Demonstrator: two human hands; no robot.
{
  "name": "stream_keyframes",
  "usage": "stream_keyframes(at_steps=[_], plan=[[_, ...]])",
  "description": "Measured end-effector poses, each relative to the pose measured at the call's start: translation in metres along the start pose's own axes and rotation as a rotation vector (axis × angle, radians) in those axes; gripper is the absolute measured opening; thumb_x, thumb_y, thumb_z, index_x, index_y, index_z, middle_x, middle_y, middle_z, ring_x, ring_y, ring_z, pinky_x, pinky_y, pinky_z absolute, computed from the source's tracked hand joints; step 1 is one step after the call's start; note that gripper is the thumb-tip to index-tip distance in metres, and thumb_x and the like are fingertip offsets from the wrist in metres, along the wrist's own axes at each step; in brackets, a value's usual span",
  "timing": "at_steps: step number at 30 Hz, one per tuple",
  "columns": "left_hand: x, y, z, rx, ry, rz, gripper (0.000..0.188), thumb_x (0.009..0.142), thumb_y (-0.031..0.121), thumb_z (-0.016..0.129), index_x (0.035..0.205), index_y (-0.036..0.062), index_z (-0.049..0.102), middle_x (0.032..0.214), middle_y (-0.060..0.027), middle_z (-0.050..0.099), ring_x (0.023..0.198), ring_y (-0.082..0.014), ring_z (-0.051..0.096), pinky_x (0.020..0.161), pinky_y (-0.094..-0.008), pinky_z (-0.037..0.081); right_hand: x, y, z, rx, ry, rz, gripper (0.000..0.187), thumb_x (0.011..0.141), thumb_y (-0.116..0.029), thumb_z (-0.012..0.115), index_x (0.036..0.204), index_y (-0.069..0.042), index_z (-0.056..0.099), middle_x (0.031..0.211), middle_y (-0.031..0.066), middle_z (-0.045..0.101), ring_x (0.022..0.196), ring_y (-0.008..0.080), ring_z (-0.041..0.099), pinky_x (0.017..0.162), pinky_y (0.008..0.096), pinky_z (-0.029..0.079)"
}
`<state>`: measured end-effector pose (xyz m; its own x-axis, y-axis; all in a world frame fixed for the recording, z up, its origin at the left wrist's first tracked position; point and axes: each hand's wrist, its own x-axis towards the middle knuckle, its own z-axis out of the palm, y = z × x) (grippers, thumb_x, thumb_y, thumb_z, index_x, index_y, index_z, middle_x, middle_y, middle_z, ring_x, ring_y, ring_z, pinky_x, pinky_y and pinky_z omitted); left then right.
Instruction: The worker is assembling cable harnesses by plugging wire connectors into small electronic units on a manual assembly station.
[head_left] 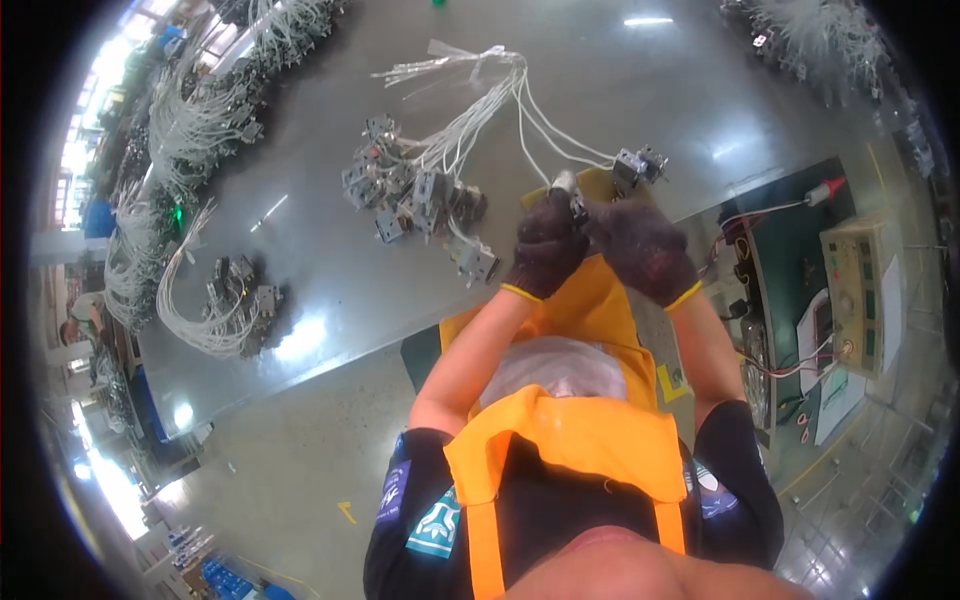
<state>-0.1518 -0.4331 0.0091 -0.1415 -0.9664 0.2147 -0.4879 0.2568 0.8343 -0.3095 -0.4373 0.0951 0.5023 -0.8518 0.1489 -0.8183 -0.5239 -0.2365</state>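
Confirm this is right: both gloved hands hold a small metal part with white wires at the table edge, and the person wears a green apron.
Not quite: the apron is orange, not green, as the head view shows. The left hand and right hand, both in dark gloves, do hold the small metal part with white wires at the table edge.

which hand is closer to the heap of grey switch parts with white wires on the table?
Left. The left hand sits just right of the heap of grey switch parts, near its edge. The right hand is farther right, beyond the left hand.
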Motion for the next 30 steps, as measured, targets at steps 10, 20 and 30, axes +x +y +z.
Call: stream_keyframes(at_steps=[10, 20, 30], plan=[[-0.049, 0.012, -0.136, 0.761, -0.351, 0.174, 0.044, 0.083, 0.016, 0.059, 0.126, 0.0121, 0.057, 0.133, -0.0123, 0.052, 0.127, -0.0361, 0.045, 0.103, -0.0492, 0.041, -0.001, -0.029, 0.051, 1.095, -0.244, 0.351, 0.049, 0.093, -0.020, 0.064, 0.141, -0.016, 0.053, 0.109, -0.0004, 0.069, 0.081, 0.0045, 0.061, 0.075, 0.0219, 0.050], [-0.042, -0.021, -0.147, 0.726, -0.124, 0.382, 0.038, 0.074, -0.003, 0.057, 0.111, 0.0074, 0.065, 0.109, -0.0163, 0.063, 0.106, -0.0373, 0.059, 0.093, -0.0450, 0.049, 0.111, -0.092, 0.116, 0.985, -0.043, 0.383, 0.071, 0.080, -0.031, 0.068, 0.142, -0.005, 0.044, 0.120, 0.0235, 0.063, 0.113, 0.0385, 0.059, 0.096, 0.0452, 0.046], [-0.040, -0.002, -0.187, -0.535, 0.306, -0.252, 0.043, 0.086, -0.002, 0.061, 0.128, 0.0036, 0.056, 0.115, -0.0081, 0.065, 0.105, -0.0196, 0.063, 0.084, -0.0325, 0.054, 0.119, -0.081, 0.134, 0.916, -0.082, 0.280, 0.059, 0.079, -0.037, 0.072, 0.132, -0.014, 0.058, 0.118, 0.0164, 0.066, 0.108, 0.0357, 0.063, 0.092, 0.0416, 0.049]])
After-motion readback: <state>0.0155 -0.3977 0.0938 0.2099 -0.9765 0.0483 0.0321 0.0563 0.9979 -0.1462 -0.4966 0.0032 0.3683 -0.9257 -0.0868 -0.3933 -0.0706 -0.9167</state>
